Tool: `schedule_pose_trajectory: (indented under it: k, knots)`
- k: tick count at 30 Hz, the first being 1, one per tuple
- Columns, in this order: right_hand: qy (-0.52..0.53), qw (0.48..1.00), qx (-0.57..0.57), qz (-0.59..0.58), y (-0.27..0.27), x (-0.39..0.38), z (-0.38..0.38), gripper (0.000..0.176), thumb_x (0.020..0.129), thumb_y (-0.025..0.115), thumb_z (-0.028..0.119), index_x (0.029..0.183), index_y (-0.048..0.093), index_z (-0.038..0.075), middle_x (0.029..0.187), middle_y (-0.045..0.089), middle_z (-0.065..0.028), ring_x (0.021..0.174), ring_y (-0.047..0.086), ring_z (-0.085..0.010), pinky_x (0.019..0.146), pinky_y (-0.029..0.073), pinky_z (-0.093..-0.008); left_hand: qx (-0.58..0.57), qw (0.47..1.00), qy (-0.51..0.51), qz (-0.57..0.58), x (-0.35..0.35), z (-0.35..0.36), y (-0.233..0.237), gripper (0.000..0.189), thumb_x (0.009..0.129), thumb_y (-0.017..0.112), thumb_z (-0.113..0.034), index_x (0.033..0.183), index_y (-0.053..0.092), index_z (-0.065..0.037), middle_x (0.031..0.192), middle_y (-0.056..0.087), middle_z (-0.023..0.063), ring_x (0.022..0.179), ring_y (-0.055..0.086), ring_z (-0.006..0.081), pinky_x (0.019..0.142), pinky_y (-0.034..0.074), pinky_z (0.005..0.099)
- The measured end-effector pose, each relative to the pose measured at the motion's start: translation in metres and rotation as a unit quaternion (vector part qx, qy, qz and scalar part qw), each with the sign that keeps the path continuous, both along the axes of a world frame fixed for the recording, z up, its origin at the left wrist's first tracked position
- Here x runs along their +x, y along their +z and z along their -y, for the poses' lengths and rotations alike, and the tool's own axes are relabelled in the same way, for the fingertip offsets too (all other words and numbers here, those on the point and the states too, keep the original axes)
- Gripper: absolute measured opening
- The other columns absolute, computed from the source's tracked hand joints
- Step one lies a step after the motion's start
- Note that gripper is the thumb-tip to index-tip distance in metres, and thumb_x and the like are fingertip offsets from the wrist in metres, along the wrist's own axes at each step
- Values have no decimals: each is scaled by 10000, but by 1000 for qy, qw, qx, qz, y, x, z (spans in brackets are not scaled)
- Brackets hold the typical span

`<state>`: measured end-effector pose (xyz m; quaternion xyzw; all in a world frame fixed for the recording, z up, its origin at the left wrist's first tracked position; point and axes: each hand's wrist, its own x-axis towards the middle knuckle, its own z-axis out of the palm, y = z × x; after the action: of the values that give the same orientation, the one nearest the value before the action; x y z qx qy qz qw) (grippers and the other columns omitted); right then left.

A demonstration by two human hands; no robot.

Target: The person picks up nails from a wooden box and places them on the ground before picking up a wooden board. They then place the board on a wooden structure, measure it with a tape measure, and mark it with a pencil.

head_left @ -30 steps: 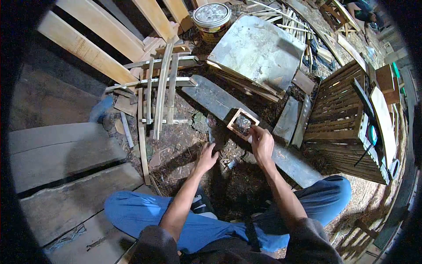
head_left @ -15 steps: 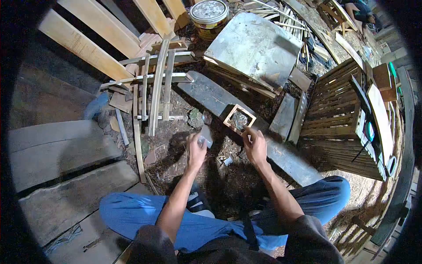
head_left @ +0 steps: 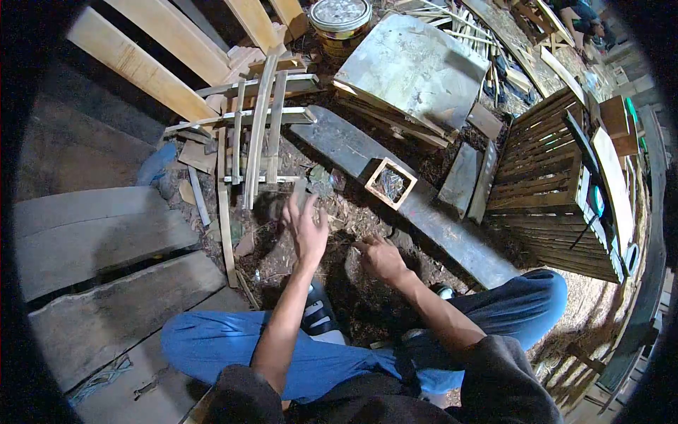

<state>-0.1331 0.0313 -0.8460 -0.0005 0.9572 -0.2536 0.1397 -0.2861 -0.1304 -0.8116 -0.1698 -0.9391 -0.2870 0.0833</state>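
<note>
My left hand is raised over the littered ground with its fingers spread and nothing visible in it. Its fingertips are close to a small grey object beside the slat frame. My right hand is low over the dirt, knuckles up and fingers curled; what it holds, if anything, is hidden. A small square wooden box of nails sits on a long dark plank, up and to the right of both hands. My legs in blue trousers are folded beneath.
A frame of thin wooden slats lies to the left of the hands. Behind are a grey slab, a tin can and pale boards. A slatted wooden crate stands to the right, thick planks to the left.
My right hand left the nail box and dropped toward the ground near my knee. My left hand lifted a small pale object, then rose toward the slat frame with its fingers spread.
</note>
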Motion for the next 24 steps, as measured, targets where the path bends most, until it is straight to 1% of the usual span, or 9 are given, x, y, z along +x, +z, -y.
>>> schedule_pose_trajectory:
  k: [2, 6, 8, 12, 14, 17, 20, 21, 24]
  knots:
    - [-53, 997, -42, 25, 12, -1, -3, 443, 888, 705, 190, 1324, 675, 120, 1287, 674, -129, 1271, 602, -372, 1059, 515, -471, 10, 995, -60, 76, 2, 0, -12, 398, 939, 720, -187, 1322, 650, -106, 1447, 510, 176, 1390, 412, 392, 1172, 306, 584]
    - [-60, 998, -27, -22, -3, -12, -14, 422, 906, 697, 193, 1318, 666, 106, 1254, 676, -139, 1224, 620, -372, 1028, 527, -469, 12, 993, -72, 88, 7, 5, -42, 423, 931, 725, -203, 1336, 640, -116, 1443, 530, 167, 1383, 429, 402, 1171, 299, 595]
    - [-143, 989, 17, 21, -9, -23, -13, 419, 919, 693, 185, 1324, 653, 89, 1212, 676, -147, 1160, 637, -368, 997, 536, -469, 1, 994, -82, 79, 8, 8, -54, 453, 934, 720, -211, 1367, 623, -119, 1461, 522, 172, 1391, 427, 404, 1169, 296, 602]
    - [-146, 983, 37, -103, -37, -53, 3, 391, 960, 634, 144, 1347, 638, 87, 1221, 655, -146, 1137, 628, -361, 960, 534, -456, 0, 985, -124, 123, 7, 16, -62, 528, 941, 718, -231, 1443, 594, -129, 1507, 507, 172, 1458, 381, 411, 1189, 280, 605]
    - [-130, 986, 36, -93, -39, -71, 16, 444, 955, 606, 109, 1398, 611, 104, 1313, 627, -144, 1183, 605, -353, 978, 517, -458, -42, 975, -126, 179, 5, 21, -56, 519, 934, 723, -223, 1431, 606, -130, 1505, 515, 171, 1461, 383, 416, 1196, 282, 595]
    - [-122, 983, 118, -70, -65, -86, 27, 525, 911, 587, 70, 1434, 604, 124, 1427, 590, -134, 1264, 571, -335, 1040, 486, -468, -36, 982, -102, 156, -2, 23, -63, 498, 920, 729, -200, 1401, 621, -131, 1481, 533, 174, 1443, 402, 414, 1188, 299, 580]
    - [-134, 977, 113, -120, -98, -75, 38, 482, 899, 585, 86, 1376, 650, 117, 1416, 610, -105, 1268, 578, -335, 1006, 522, -464, 1, 983, -99, 156, -5, 20, -65, 492, 928, 724, -194, 1405, 620, -135, 1479, 532, 183, 1445, 398, 410, 1194, 292, 574]
    - [-150, 983, 52, -96, -95, -71, 38, 424, 883, 603, 81, 1297, 691, 100, 1391, 624, -131, 1273, 580, -350, 988, 538, -475, 8, 983, -100, 155, -3, 18, -66, 491, 931, 724, -195, 1407, 619, -135, 1480, 532, 183, 1446, 394, 408, 1199, 284, 573]
    - [-108, 993, 29, -38, -87, -47, 31, 482, 852, 627, 66, 1331, 669, 100, 1306, 644, -143, 1229, 598, -365, 974, 549, -487, 8, 980, -103, 171, -2, 18, -67, 467, 936, 733, -210, 1383, 635, -115, 1484, 530, 183, 1437, 392, 403, 1214, 275, 549]
